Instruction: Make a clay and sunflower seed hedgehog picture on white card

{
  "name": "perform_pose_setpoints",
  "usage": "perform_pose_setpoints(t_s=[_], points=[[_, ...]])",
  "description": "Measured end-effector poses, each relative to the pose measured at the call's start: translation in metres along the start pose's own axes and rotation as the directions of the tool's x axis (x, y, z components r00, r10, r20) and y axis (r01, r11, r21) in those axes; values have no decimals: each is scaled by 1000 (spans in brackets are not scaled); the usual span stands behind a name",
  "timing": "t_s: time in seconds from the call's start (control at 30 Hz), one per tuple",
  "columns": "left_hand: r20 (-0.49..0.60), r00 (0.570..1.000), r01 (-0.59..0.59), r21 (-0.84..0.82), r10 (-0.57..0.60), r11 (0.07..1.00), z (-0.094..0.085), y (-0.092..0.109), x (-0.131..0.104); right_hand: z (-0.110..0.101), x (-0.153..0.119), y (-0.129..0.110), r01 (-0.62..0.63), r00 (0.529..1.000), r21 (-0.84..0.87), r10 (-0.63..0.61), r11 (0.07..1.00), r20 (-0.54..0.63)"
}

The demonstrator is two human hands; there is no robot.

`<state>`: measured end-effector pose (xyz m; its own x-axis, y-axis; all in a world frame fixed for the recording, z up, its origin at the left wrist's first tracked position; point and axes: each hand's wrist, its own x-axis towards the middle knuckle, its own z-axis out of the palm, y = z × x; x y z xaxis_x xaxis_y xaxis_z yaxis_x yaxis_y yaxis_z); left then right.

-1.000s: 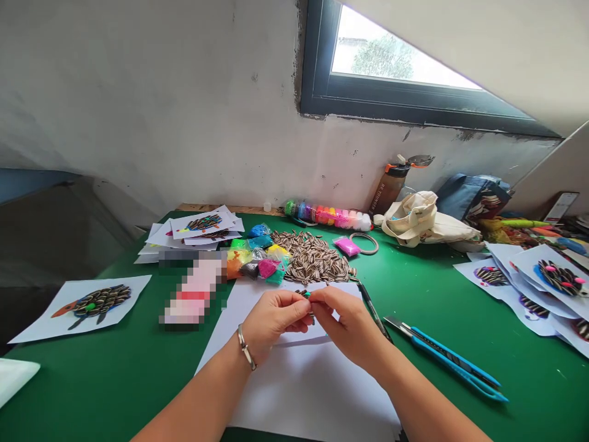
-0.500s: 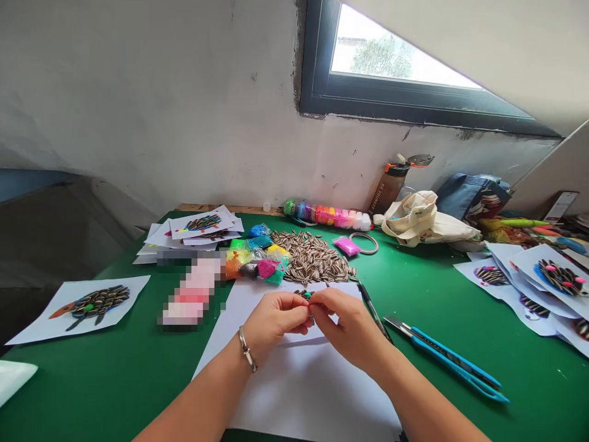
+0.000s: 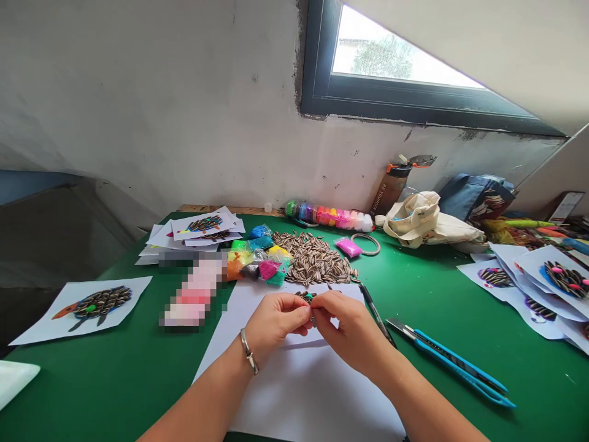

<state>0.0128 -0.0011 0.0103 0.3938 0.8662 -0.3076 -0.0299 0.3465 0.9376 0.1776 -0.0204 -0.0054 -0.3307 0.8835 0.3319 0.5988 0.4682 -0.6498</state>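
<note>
Head view: L hand (image 3: 276, 316) and R hand (image 3: 345, 316) meet over the white paper (image 3: 317, 393), thumbs and forefingers pinched together; can't tell what's b/w the tips. Seed cluster w/ green bit (image 3: 306, 296) is just past the fingertips, approx. equally near both. Its long axis: can't tell, partly hidden. Loose seed pile (image 3: 317, 258) lies beyond, nr the paper's far edge.

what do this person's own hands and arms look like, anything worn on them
The left hand has a shiny silver bracelet at the wrist, a narrow band. The right hand has nothing on the wrist. No gloves, and no sleeves show on either forearm.
</note>
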Motion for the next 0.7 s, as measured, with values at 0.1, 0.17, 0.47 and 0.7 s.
perform_pose_setpoints(t_s=[0.1,0.17,0.47,0.7], points=[[1,1000,-1,-1,1,1000,-1,0,0,-1,0,-2,-1,1000,10,1,1000,18],[-4,1000,-8,11,8,1000,-2,0,1,-1,1,-2,-7,1000,2,7,1000,22],[-138,990,31,-20,-33,999,0,1,1,-1,3,12,-116,990,-79,110,990,-85],[-97,994,39,-51,-44,998,-2,-1,1,1,4,14,-165,986,-24,165,986,-9]])
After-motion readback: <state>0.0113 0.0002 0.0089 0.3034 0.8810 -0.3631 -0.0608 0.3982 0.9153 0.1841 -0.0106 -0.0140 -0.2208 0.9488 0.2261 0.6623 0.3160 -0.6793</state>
